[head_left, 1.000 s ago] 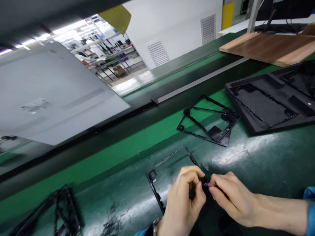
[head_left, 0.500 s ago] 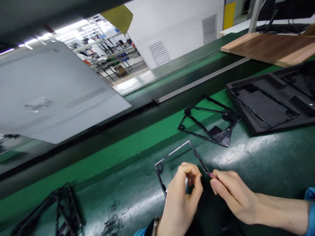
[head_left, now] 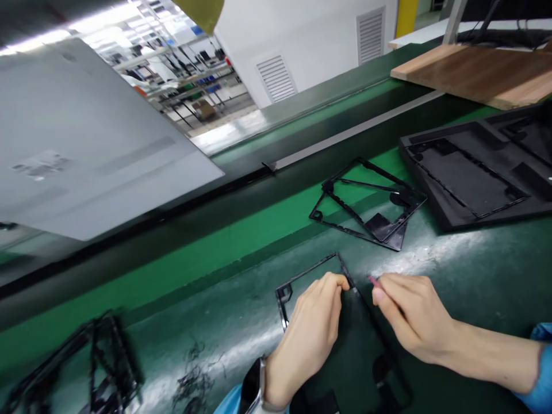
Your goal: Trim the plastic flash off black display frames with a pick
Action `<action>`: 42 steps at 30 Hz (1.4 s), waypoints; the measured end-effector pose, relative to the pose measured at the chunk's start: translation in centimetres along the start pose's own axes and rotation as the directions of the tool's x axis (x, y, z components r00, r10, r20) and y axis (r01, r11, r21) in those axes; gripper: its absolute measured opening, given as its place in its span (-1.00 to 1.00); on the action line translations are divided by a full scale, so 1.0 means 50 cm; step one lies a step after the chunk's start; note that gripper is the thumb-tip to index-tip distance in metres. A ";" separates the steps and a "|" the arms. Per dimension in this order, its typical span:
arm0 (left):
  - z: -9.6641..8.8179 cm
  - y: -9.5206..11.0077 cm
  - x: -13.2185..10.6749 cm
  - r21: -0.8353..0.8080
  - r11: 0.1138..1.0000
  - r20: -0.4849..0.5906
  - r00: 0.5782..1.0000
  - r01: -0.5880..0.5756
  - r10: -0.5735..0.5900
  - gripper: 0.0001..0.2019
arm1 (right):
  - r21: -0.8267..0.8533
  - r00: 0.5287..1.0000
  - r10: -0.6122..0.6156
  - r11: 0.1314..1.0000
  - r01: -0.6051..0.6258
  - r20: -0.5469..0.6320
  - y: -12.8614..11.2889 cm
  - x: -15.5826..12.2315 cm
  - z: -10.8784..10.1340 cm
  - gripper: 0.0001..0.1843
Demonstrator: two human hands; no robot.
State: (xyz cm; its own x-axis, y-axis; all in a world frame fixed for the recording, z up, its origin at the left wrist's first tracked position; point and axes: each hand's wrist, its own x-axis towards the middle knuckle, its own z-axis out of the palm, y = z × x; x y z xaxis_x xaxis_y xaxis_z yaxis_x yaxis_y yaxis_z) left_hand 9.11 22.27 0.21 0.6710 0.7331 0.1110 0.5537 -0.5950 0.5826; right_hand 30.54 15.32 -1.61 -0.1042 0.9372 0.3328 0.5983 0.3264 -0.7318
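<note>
A thin black plastic frame (head_left: 297,279) lies in front of me on the green bench. My left hand (head_left: 311,330) rests over it with fingers curled, fingertips gripping the frame's far right edge. My right hand (head_left: 409,313) sits just to the right, fingers pinched round a small pink-tipped tool (head_left: 373,281) whose tip points at the frame's edge. A watch shows on my left wrist.
A stack of similar black frames (head_left: 366,204) lies farther back. A black moulded tray (head_left: 470,172) sits at right, a wooden board (head_left: 474,72) behind it. More black frames (head_left: 77,362) and plastic shavings (head_left: 194,379) lie at left. A grey panel (head_left: 86,144) rides the conveyor.
The frame has been lowered and turned flatter onto the bench. My left hand moved from a raised pinch to lying over the frame. My right hand shifted slightly up and right.
</note>
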 end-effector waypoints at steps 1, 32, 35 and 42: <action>-0.003 -0.003 0.000 0.019 1.000 0.027 1.000 -0.004 0.004 -0.78 | 0.069 0.998 0.016 0.998 -0.012 -0.054 0.001 0.005 -0.006 -0.64; 0.046 -0.032 0.011 0.085 0.980 0.060 0.983 -0.178 0.173 -0.16 | 0.328 0.995 0.102 0.940 -0.097 0.001 0.035 0.030 0.014 -0.85; 0.046 -0.032 0.012 0.069 0.983 0.054 0.984 -0.171 0.167 -0.17 | 0.300 0.997 0.077 0.951 -0.073 -0.001 0.036 0.026 0.013 -0.82; 0.046 -0.033 0.012 0.070 0.983 0.051 0.985 -0.169 0.166 -0.17 | 0.257 1.000 0.014 0.966 -0.007 -0.026 0.034 0.029 0.015 -0.78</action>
State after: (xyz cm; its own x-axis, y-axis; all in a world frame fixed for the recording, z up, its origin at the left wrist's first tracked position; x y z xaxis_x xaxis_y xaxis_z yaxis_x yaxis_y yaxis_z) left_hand 9.75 22.95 -2.53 0.7777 0.6065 0.1652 0.4654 -0.7322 0.4972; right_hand 30.81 17.30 -2.80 -0.0748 0.9382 0.3380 0.3746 0.3406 -0.8624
